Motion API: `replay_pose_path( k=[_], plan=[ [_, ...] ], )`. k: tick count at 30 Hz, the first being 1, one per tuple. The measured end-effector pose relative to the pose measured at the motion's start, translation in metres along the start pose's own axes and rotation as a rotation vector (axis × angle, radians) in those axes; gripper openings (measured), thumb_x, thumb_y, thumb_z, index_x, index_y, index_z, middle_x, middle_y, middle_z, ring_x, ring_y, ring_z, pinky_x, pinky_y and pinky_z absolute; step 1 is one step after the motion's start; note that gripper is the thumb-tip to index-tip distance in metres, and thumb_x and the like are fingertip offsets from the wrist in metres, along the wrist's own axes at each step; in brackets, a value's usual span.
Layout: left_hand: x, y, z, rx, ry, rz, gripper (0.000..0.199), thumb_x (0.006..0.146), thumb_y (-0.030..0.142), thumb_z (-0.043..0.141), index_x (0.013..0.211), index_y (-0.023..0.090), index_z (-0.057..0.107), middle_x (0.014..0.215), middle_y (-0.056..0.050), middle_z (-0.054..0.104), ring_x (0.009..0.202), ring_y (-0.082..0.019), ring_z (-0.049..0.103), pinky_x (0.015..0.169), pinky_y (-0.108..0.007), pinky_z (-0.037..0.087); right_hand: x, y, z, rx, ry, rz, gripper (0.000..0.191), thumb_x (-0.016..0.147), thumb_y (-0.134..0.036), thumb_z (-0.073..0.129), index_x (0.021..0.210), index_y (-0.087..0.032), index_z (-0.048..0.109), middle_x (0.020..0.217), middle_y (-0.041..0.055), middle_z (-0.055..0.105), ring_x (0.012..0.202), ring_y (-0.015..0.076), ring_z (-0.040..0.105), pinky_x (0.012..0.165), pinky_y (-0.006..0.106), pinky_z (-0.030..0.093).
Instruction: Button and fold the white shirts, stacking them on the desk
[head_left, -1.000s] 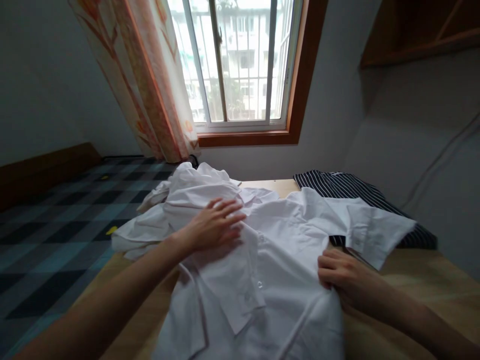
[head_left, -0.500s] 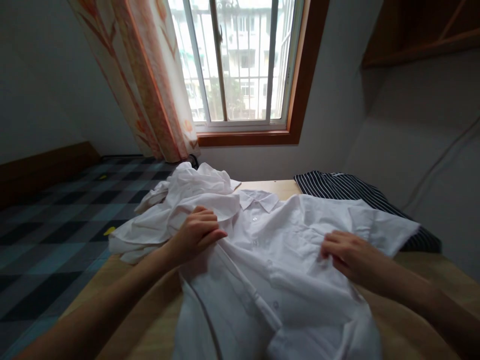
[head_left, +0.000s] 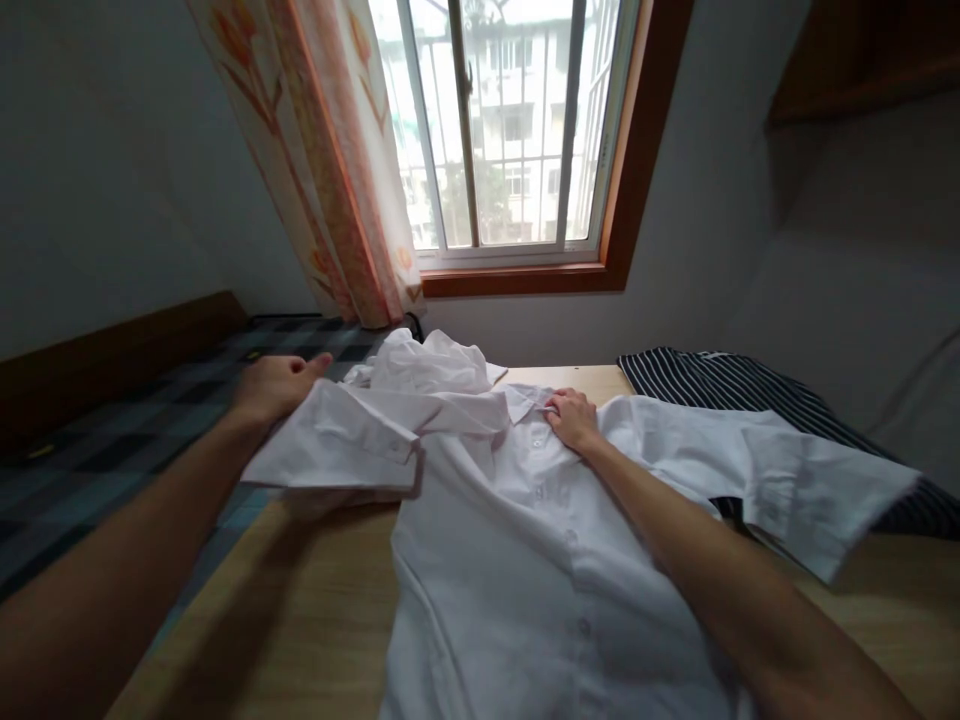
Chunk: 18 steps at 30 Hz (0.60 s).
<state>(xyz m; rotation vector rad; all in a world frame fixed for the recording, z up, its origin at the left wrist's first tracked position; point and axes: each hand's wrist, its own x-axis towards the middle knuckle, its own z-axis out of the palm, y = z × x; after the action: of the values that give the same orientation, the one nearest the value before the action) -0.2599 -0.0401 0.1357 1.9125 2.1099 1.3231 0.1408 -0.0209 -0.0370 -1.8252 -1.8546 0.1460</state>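
Note:
A white short-sleeved button shirt lies front up, its body stretching toward me. My left hand is closed on the shirt's left-side sleeve, which is raised off the table and casts a shadow. At the collar, my right hand has its fingers curled on the fabric at the neck opening. The other sleeve spreads out to the right.
Behind the raised sleeve is a heap of white cloth. A black striped garment lies at the table's back right. The wooden table adjoins a bed with a checked cover, left. A window and curtain are behind.
My left hand has moved left and up, lifting the sleeve. My right hand has gone from the shirt's right chest to the collar. The shirt front lies smoother, and the view has shifted slightly.

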Motion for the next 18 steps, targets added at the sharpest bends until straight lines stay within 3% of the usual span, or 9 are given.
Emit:
replay_pose_path(
  k=[2,4,6,7,9,11,15,18],
  plan=[
    [-0.006,0.001,0.003,0.203,0.104,0.174,0.030,0.061,0.027,0.079,0.052,0.018,0.051,0.045,0.007,0.030,0.046,-0.011,0.034,0.049,-0.020,0.027,-0.003,0.004,-0.004,0.009,0.009,-0.012,0.019,0.088,-0.026,0.054,0.097,-0.024,0.070,0.123,0.0080,0.059,0.114,0.0263,0.049,0.096,0.040,0.037],
    [-0.026,0.027,0.012,0.257,0.207,0.388,0.015,0.065,0.017,0.074,0.065,0.019,0.058,0.056,0.003,0.041,0.060,-0.016,0.046,0.059,-0.023,0.036,-0.007,0.007,-0.011,0.050,0.024,-0.037,0.019,0.089,-0.026,0.053,0.097,-0.023,0.070,0.121,0.0076,0.059,0.111,0.0255,0.050,0.095,0.038,0.037],
    [-0.056,0.069,0.032,0.250,0.159,0.516,0.006,0.074,0.015,0.066,0.078,0.020,0.065,0.073,-0.002,0.057,0.071,-0.018,0.053,0.067,-0.027,0.040,-0.012,0.010,-0.017,0.135,0.040,-0.081,0.019,0.088,-0.027,0.053,0.096,-0.023,0.070,0.119,0.0072,0.060,0.108,0.0246,0.050,0.094,0.038,0.037],
    [-0.074,0.091,0.045,0.193,0.037,0.544,0.005,0.078,0.016,0.063,0.081,0.020,0.066,0.080,-0.004,0.062,0.072,-0.018,0.055,0.068,-0.028,0.042,-0.014,0.012,-0.020,0.188,0.051,-0.109,0.019,0.088,-0.027,0.053,0.095,-0.022,0.070,0.117,0.0070,0.060,0.107,0.0241,0.050,0.095,0.037,0.036],
    [-0.108,0.128,0.081,-0.017,-0.323,0.543,0.007,0.080,0.017,0.063,0.084,0.018,0.069,0.080,-0.003,0.067,0.068,-0.016,0.058,0.067,-0.027,0.044,-0.021,0.015,-0.024,0.285,0.075,-0.162,0.019,0.088,-0.028,0.052,0.093,-0.022,0.069,0.114,0.0067,0.061,0.106,0.0233,0.051,0.096,0.038,0.035],
    [-0.135,0.148,0.122,-0.164,-0.524,0.475,0.013,0.078,0.016,0.066,0.089,0.018,0.071,0.078,-0.002,0.069,0.067,-0.015,0.061,0.066,-0.026,0.046,-0.029,0.019,-0.026,0.363,0.101,-0.205,0.019,0.088,-0.029,0.051,0.091,-0.023,0.069,0.111,0.0062,0.061,0.105,0.0229,0.051,0.097,0.038,0.034],
    [-0.160,0.150,0.190,-0.331,-0.516,0.309,0.006,0.077,0.019,0.068,0.080,0.015,0.072,0.074,-0.005,0.071,0.064,-0.016,0.062,0.064,-0.026,0.047,-0.046,0.023,-0.023,0.449,0.166,-0.234,0.018,0.089,-0.032,0.052,0.091,-0.023,0.068,0.111,0.0061,0.060,0.107,0.0232,0.050,0.097,0.040,0.034],
    [-0.163,0.143,0.210,-0.463,-0.462,0.279,0.007,0.078,0.021,0.067,0.075,0.016,0.071,0.072,-0.004,0.070,0.063,-0.016,0.061,0.064,-0.027,0.047,-0.055,0.021,-0.017,0.434,0.190,-0.247,0.017,0.089,-0.031,0.053,0.093,-0.024,0.068,0.114,0.0058,0.059,0.110,0.0241,0.049,0.098,0.042,0.032]
  ],
)
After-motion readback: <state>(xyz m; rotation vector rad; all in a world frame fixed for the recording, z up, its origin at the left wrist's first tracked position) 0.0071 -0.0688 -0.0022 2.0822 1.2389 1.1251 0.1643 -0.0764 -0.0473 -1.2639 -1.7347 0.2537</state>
